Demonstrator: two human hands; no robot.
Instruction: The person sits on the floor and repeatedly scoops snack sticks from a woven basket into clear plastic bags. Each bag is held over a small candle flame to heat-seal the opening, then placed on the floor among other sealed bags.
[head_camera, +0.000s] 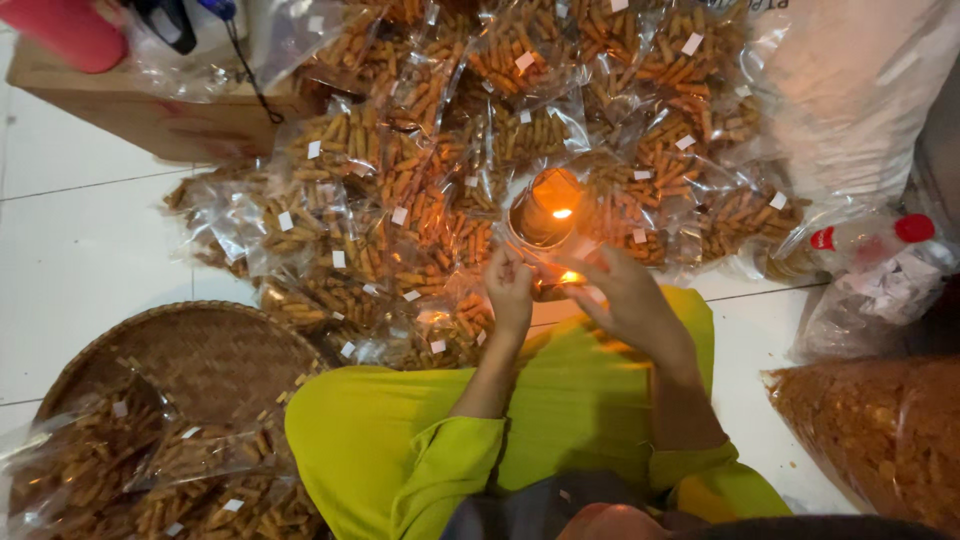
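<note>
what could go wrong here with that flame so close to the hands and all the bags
The small flame burns right between the left hand and right hand, so fingers could get burnt. The piled plastic snack bags lie just beyond it and might melt or catch. The green garment sits directly below.

**Where things lie around you**

Your left hand (510, 290) and right hand (625, 295) meet just before your knees, with a small flame (570, 277) between them. Just beyond them stands a lamp (545, 208). Behind the lamp a heap of filled snack packets (450, 150) spreads across the floor. On your left lies a woven tray (215, 350) with more packets in it. On your right sits a big sack (880, 430).
</note>
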